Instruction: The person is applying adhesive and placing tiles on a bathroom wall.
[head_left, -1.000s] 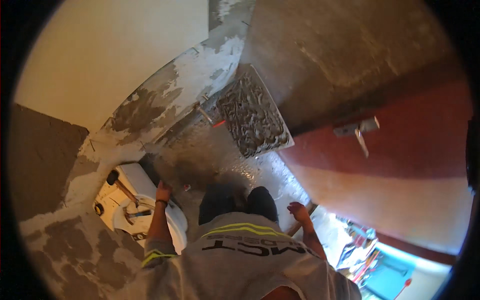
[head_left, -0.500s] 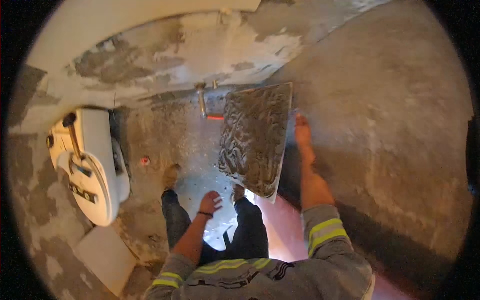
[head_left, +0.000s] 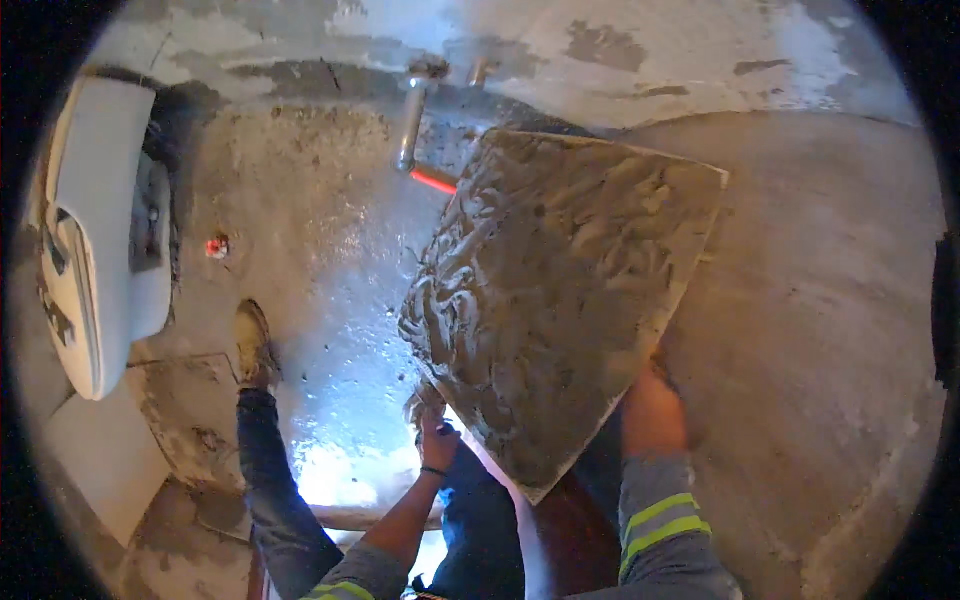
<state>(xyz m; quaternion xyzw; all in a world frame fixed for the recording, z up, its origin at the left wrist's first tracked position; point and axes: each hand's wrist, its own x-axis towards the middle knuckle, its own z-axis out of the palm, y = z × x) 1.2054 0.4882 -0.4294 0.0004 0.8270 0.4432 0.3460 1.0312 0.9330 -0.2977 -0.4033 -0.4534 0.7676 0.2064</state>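
Observation:
A large square tile (head_left: 560, 270), its upward face coated in ridged wet grey mortar, is tilted at the middle right. My right hand (head_left: 653, 372) is at its lower right edge. Its fingers go out of sight behind the tile, which it appears to grip. My left hand (head_left: 437, 440) is beside the tile's lower left edge, above my boot. Its fingers are loosely bent and apart, and I see nothing held in them.
A metal pipe with a red end (head_left: 432, 180) sticks out from the patchy wall (head_left: 680, 60) behind the tile. At left stands a white toilet (head_left: 105, 220). A small red-capped fitting (head_left: 217, 246) rises from the wet concrete floor (head_left: 300, 180). A pale panel (head_left: 105, 460) is at lower left.
The tile has come nearer and turned, its right corner now farther out. My right hand has moved from beyond its right edge to its lower edge. My left hand has come closer to it.

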